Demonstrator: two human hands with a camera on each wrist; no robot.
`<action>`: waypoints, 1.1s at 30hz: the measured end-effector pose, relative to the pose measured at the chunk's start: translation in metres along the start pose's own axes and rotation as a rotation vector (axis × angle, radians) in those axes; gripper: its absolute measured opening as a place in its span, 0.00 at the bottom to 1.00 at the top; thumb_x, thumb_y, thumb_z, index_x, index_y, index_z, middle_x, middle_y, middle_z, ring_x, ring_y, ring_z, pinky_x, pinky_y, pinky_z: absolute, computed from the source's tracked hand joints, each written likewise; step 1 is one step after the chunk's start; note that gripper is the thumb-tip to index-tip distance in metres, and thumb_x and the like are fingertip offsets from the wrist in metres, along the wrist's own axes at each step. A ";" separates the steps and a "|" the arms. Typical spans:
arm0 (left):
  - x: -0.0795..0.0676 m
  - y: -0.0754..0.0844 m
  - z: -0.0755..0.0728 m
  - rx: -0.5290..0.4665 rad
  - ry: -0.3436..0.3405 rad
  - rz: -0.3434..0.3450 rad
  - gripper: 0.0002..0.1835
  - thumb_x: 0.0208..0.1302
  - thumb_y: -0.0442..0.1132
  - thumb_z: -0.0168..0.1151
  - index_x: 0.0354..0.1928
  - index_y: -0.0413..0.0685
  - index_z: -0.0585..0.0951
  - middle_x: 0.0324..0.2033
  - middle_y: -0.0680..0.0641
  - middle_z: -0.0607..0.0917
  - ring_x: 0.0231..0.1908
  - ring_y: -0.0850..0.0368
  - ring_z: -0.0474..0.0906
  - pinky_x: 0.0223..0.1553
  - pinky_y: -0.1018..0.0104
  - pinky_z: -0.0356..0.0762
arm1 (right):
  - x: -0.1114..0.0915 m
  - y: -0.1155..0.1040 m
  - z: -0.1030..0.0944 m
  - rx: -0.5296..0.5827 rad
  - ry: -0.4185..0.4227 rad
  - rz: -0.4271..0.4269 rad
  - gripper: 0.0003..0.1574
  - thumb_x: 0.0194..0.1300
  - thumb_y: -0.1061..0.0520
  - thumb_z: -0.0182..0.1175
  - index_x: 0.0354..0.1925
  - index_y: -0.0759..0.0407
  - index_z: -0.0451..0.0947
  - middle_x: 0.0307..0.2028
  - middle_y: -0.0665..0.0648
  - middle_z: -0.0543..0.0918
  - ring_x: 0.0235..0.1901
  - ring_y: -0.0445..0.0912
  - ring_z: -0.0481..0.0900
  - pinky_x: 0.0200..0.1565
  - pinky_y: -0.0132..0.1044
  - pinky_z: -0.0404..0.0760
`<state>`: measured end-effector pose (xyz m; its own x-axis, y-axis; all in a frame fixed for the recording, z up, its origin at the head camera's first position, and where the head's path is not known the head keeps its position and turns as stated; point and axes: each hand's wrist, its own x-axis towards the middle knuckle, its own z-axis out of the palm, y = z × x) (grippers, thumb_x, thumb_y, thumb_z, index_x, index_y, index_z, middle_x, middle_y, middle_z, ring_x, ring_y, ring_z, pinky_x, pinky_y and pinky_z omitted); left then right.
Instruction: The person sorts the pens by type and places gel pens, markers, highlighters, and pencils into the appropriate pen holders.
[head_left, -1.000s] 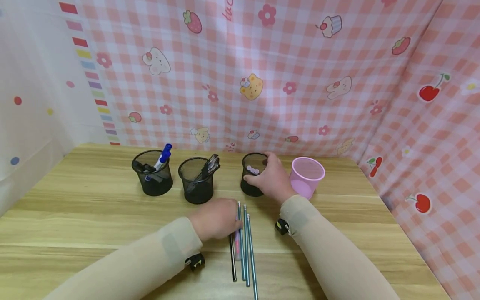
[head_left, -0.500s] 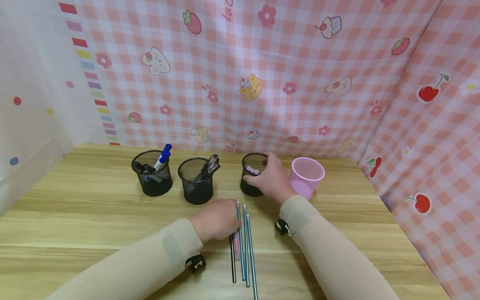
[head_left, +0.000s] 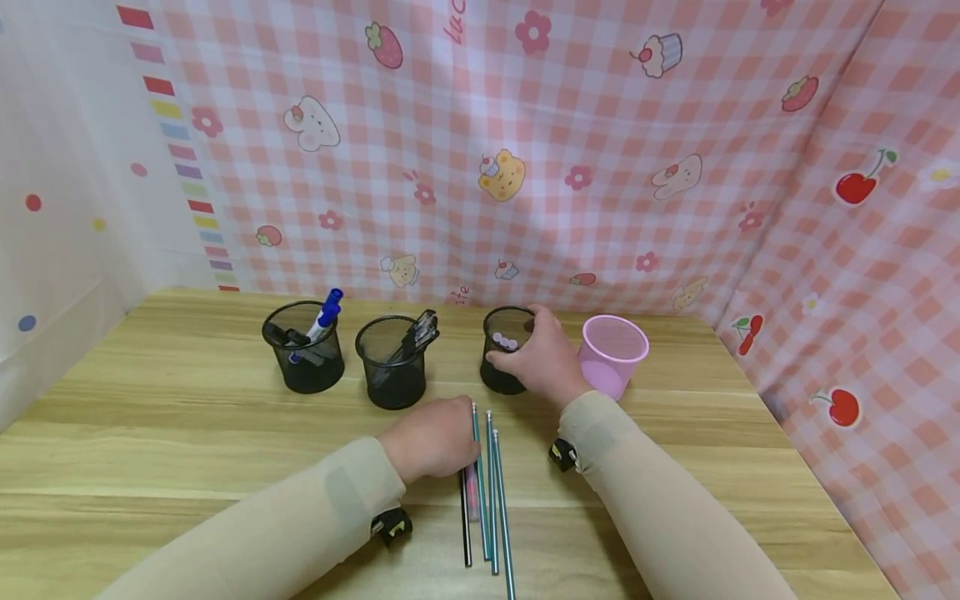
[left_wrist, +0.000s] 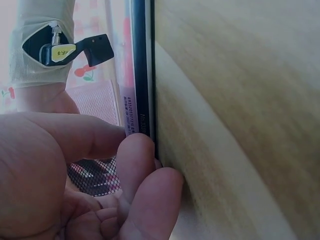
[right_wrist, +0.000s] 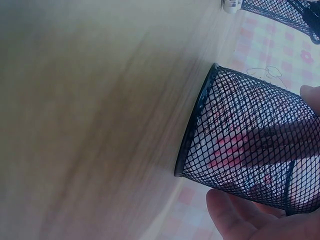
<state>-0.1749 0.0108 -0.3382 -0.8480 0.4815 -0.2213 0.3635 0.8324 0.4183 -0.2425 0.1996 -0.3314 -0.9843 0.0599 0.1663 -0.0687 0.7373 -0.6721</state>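
On the table, my left hand (head_left: 435,437) pinches a pink pen (head_left: 472,496) between thumb and fingertips. In the left wrist view, the pen's printed label (left_wrist: 130,107) shows beside the thumb, and a dark pencil (left_wrist: 141,75) lies against it by the fingertips. Several teal pencils (head_left: 493,517) lie just right of that hand, the nearest touching or almost touching it. My right hand (head_left: 547,358) holds a black mesh pen holder (head_left: 498,375) from its right side, thumb in front. Pale pink round ends (head_left: 504,340) show inside; in the right wrist view, the holder's mesh wall (right_wrist: 250,140) stands between thumb and fingers.
Left of the held one stand two more black mesh holders: one with markers (head_left: 313,367), one with dark pens (head_left: 395,383). A pink mesh holder (head_left: 613,358) is close to my right hand. Checked cloth (head_left: 450,167) hangs behind the wooden table (head_left: 187,433).
My left hand, the pink pen and the nearest teal pencil have shifted very slightly left. My right hand stays on the mesh holder.
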 end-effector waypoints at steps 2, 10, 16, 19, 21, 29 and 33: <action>0.000 0.000 0.000 -0.010 -0.005 -0.004 0.19 0.68 0.39 0.65 0.55 0.34 0.78 0.31 0.44 0.82 0.22 0.54 0.72 0.23 0.63 0.67 | 0.000 0.000 0.000 -0.003 0.000 -0.002 0.63 0.51 0.43 0.82 0.75 0.63 0.60 0.63 0.68 0.77 0.63 0.60 0.78 0.67 0.54 0.77; 0.000 0.003 0.000 0.006 -0.003 -0.018 0.24 0.64 0.41 0.69 0.57 0.36 0.79 0.38 0.44 0.85 0.28 0.52 0.77 0.29 0.61 0.73 | 0.001 0.000 0.001 -0.011 0.010 0.003 0.63 0.50 0.43 0.82 0.74 0.62 0.61 0.62 0.67 0.78 0.62 0.60 0.79 0.66 0.53 0.78; 0.002 0.004 0.001 0.022 0.010 -0.011 0.24 0.60 0.41 0.70 0.55 0.37 0.79 0.38 0.45 0.85 0.29 0.52 0.77 0.31 0.60 0.75 | 0.001 0.000 0.001 -0.012 0.010 0.004 0.63 0.51 0.43 0.82 0.74 0.62 0.61 0.62 0.67 0.78 0.62 0.60 0.78 0.66 0.54 0.77; 0.002 0.005 0.001 0.010 0.010 -0.023 0.24 0.58 0.41 0.71 0.54 0.37 0.77 0.33 0.46 0.84 0.26 0.53 0.76 0.27 0.61 0.73 | 0.001 0.000 0.000 -0.011 0.006 0.008 0.64 0.51 0.43 0.82 0.75 0.62 0.61 0.62 0.67 0.78 0.63 0.60 0.78 0.66 0.54 0.77; 0.003 0.006 0.002 -0.005 0.004 -0.035 0.25 0.58 0.40 0.70 0.54 0.36 0.76 0.31 0.46 0.83 0.24 0.53 0.75 0.25 0.61 0.71 | 0.000 0.000 0.000 -0.010 0.005 0.009 0.64 0.51 0.43 0.82 0.75 0.62 0.61 0.63 0.67 0.78 0.63 0.61 0.78 0.66 0.54 0.77; 0.001 0.004 -0.001 -0.075 -0.016 -0.059 0.25 0.62 0.37 0.68 0.58 0.35 0.74 0.30 0.45 0.82 0.21 0.54 0.75 0.22 0.63 0.71 | 0.000 0.000 0.001 -0.004 0.002 0.013 0.64 0.51 0.43 0.82 0.75 0.62 0.60 0.63 0.67 0.77 0.63 0.60 0.77 0.67 0.54 0.77; 0.000 0.002 -0.006 -0.104 0.006 -0.048 0.19 0.62 0.35 0.65 0.53 0.37 0.75 0.28 0.46 0.81 0.20 0.55 0.74 0.21 0.63 0.70 | 0.000 0.000 0.001 -0.001 0.005 0.009 0.64 0.51 0.43 0.82 0.75 0.62 0.60 0.63 0.68 0.77 0.63 0.60 0.78 0.67 0.54 0.77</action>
<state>-0.1763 0.0104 -0.3320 -0.8658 0.4400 -0.2384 0.2807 0.8214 0.4965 -0.2429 0.1987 -0.3316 -0.9840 0.0694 0.1638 -0.0599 0.7376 -0.6726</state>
